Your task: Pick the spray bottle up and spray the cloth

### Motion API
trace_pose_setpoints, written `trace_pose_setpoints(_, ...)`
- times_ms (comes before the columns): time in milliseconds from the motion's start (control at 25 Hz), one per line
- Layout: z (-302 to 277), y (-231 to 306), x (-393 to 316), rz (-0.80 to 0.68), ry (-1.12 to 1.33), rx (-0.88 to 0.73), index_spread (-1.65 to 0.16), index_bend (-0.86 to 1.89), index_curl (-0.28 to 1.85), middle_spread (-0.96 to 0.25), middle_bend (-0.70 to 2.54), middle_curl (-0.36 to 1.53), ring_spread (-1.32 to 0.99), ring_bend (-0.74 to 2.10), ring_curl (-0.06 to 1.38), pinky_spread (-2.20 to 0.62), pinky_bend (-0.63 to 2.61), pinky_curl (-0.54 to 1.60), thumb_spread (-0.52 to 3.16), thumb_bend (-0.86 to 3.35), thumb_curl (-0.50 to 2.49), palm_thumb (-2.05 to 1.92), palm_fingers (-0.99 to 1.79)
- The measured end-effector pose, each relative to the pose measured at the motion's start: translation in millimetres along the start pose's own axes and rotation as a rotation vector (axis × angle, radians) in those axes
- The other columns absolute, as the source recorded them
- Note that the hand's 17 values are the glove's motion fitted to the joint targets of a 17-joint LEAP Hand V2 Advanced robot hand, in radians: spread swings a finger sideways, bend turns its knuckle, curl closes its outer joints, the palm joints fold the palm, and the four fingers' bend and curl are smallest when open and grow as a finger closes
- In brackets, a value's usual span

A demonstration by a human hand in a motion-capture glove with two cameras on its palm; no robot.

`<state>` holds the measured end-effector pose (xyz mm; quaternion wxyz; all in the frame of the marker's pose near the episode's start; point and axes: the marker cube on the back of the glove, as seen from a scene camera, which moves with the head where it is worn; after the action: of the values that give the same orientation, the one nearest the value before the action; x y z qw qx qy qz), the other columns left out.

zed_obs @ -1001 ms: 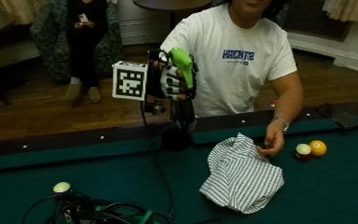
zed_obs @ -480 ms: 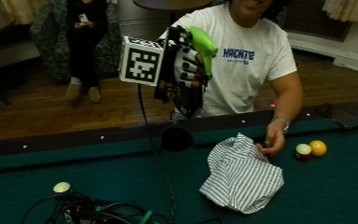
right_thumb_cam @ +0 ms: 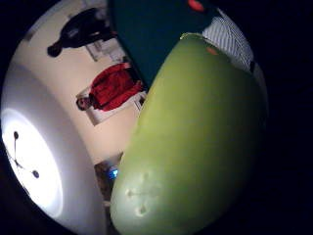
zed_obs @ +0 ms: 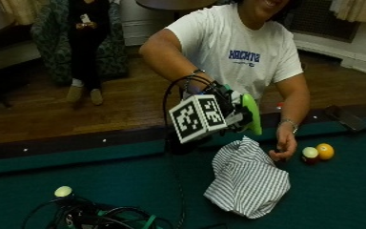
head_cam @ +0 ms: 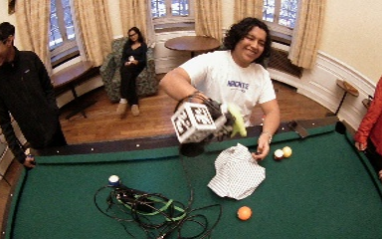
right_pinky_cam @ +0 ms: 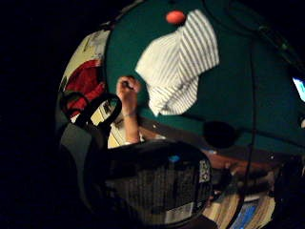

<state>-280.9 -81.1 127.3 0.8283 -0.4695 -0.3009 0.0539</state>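
Desk [zed_obs: 335, 191] is a green pool table with a dark wood rail along the person's edge and a corner pocket at the far right of that rail. Open felt lies right of the cloth and in front of it; left front is taken up by a tangle of cables [head_cam: 152, 211] with a white ball [zed_obs: 63, 191] beside it. An orange ball [head_cam: 244, 212] sits on the felt in front of the cloth, well apart from it. Two balls [zed_obs: 317, 152] lie touching each other near the rail, just beside the bare left hand [zed_obs: 283, 149], which rests on the felt at the cloth's right edge.

The right hand [zed_obs: 224, 112], in the black glove, is raised above the rail, just over the cloth's top edge, not touching the desk. Its fingers are wrapped round the spray bottle [zed_obs: 251, 113]; the bottle's green part sticks out on the side toward the bare hand, tilted, pointing down at the cloth. In the thumb side palm view the green body [right_thumb_cam: 195, 142] fills most of the frame, close against the palm. In the little finger side palm view a dark label with small print [right_pinky_cam: 157, 191] shows.

Cloth [zed_obs: 246, 179]: white with thin dark stripes, crumpled in a loose heap on the felt, one corner peaked up toward the gloved hand.
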Motion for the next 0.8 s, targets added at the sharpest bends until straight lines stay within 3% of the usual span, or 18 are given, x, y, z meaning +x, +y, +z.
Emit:
trace_pose_setpoints(320,58.4,-47.6,29.9,0.26,0.186,-0.161,-0.27,0.4,0.58,-0.18,0.74,0.59,-0.21,0.79,0.5,-0.28,0.49,0.44,0.36,-0.02,0.76,0.98,1.37)
trace_pose_setpoints(801,115.8,-88.1,80.3,0.497,0.384,-0.31,-0.27,0.4,0.6,-0.18,0.74,0.59,-0.21,0.77,0.5,-0.27,0.49,0.43,0.36,-0.03,0.79,0.97,1.37)
